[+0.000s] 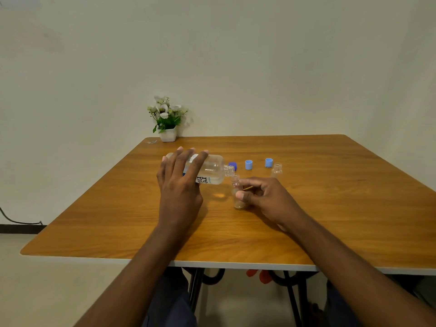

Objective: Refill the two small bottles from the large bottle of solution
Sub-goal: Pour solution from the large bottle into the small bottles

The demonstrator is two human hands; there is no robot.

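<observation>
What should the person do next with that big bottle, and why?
Probably tip the large bottle a little further. The left hand holds it almost level, its open neck right at the mouth of the small bottle steadied by the right hand, which looks nearly empty. The second small bottle waits uncapped.

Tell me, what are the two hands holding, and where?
Left hand grips the large clear plastic bottle around its body; right hand pinches the small clear bottle at its side.
</observation>
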